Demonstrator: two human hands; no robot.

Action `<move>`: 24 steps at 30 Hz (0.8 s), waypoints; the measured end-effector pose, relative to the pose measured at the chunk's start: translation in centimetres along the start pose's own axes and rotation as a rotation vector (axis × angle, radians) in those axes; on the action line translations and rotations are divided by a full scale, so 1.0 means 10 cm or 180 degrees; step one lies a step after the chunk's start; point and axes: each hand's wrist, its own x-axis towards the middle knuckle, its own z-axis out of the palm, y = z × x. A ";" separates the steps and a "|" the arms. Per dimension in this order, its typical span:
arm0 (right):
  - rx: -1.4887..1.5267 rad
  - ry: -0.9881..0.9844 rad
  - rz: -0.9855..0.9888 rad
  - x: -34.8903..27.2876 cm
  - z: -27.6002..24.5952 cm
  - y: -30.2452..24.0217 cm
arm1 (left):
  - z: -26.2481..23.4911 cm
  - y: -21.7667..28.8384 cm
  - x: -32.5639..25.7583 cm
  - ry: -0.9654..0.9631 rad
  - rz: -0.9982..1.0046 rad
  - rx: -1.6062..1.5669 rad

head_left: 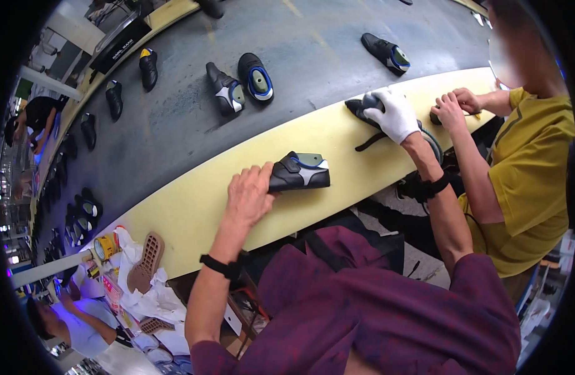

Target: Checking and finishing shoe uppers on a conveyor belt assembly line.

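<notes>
Bare and curled over its toe end, my left hand (pixel 250 192) grips a black shoe (pixel 300 172). The shoe lies on the pale yellow table (pixel 225 164), with a grey star shape on its side, blue lining and a green form in its opening. Further right, my right hand (pixel 394 115) wears a white glove. Its fingers close over a dark, rounded object (pixel 356 111), partly hidden by the glove, whose kind I cannot make out. A black strap (pixel 370 142) lies beside it, and a grey-green curved band (pixel 432 142) shows behind my right wrist.
A dark conveyor belt (pixel 175 134) beyond the table carries several shoes, including a pair (pixel 256 78) and a single shoe (pixel 386 53). At right, a co-worker in a yellow shirt (pixel 531 169) handles a small dark item. Brown soles (pixel 145 262) and yellow tape (pixel 104 247) lie at lower left.
</notes>
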 end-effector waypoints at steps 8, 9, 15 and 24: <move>0.0029 -0.1465 0.0808 -0.05 -0.29 -0.55 | 0.14 0.28 -0.27 0.0393 -0.1006 -0.0433; 0.0359 -0.1416 0.1085 -0.06 -0.30 -0.63 | 0.14 0.18 -0.33 0.0350 -0.1051 -0.0514; 0.0624 -0.2249 0.0702 0.06 -0.38 -1.96 | 0.05 0.01 -0.47 0.0024 -0.1078 -0.0991; 0.0306 -0.3127 0.0859 0.20 -0.04 -2.21 | 0.19 -0.04 -0.60 0.0464 -0.0787 -0.0818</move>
